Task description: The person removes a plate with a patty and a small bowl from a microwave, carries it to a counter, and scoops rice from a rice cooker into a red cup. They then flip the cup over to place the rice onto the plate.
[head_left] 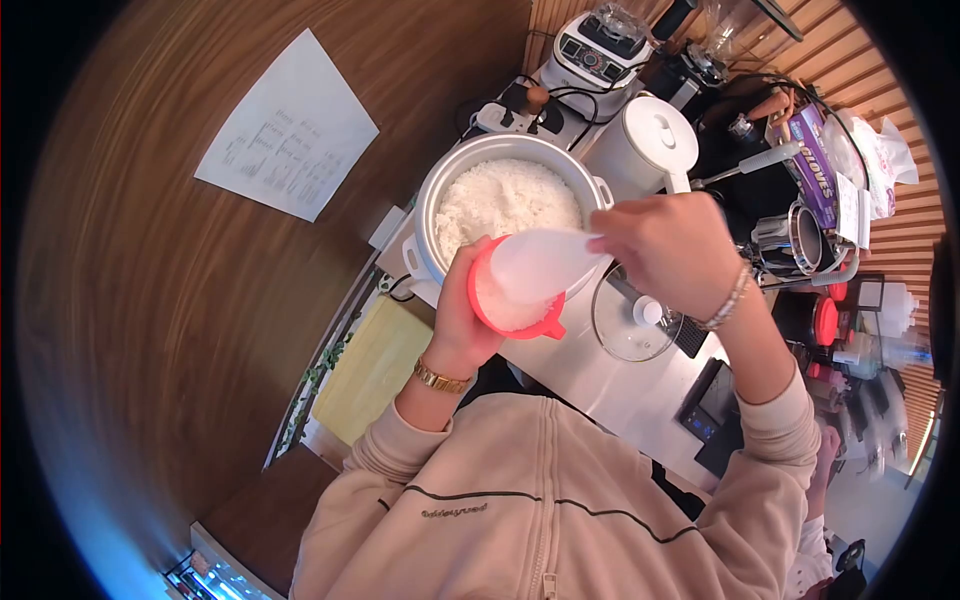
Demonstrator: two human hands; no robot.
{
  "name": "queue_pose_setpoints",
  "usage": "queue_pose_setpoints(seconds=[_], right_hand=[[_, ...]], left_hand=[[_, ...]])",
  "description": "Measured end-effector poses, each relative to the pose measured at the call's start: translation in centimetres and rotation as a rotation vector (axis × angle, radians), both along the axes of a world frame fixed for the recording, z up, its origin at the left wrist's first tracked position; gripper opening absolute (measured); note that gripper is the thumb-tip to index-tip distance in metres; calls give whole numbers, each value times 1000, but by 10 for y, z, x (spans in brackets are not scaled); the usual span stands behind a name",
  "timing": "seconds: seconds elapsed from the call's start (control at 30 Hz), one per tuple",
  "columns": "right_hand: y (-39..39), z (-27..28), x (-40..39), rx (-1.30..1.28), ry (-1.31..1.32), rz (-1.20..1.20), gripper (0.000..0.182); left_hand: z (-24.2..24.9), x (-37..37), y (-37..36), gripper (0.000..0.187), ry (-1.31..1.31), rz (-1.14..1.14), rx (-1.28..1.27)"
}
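My left hand [463,318] is closed around a red bowl [552,328] that holds white rice, in front of the rice cooker. My right hand [665,245] grips the handle end of a translucent white paddle [545,262]. The paddle's broad end lies over the rice inside the bowl and hides part of it. Behind the bowl, the open rice cooker [428,196] contains a heap of cooked rice [505,195]. A glass lid [620,325] with a white knob rests on the counter below my right hand.
A white lidded jug [655,140] and a blender [595,55] stand beyond the cooker. Rightward are a glove box [808,165], a metal pitcher [790,240] and a dark device [712,400]. Paper [290,130] hangs at left. Part of another person shows lower right.
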State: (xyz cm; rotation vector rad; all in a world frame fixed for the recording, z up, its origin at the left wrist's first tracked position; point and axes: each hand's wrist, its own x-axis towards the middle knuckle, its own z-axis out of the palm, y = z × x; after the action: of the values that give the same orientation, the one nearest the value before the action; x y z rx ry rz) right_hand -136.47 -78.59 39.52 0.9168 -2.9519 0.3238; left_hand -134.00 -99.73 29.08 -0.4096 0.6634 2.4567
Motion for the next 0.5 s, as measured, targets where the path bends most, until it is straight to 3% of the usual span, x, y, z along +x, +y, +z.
queue_pose_setpoints(seconds=[0.17, 0.2, 0.33, 0.43, 0.5], right_hand=[[26, 0, 6, -229, -140, -384, 14], [28, 1, 6, -176, -247, -489, 13], [39, -43, 11, -252, -240, -512, 11], [31, -71, 9, -264, -222, -483, 11], [17, -77, 5, -202, -219, -502, 10]], left_hand=[[-10, 5, -7, 44, 107, 63, 6], [-11, 6, -10, 45, 131, 69, 7], [2, 19, -33, 45, 148, -27, 73], [-23, 32, -58, 47, 40, 80, -123], [-24, 39, -69, 49, -52, 137, -105]])
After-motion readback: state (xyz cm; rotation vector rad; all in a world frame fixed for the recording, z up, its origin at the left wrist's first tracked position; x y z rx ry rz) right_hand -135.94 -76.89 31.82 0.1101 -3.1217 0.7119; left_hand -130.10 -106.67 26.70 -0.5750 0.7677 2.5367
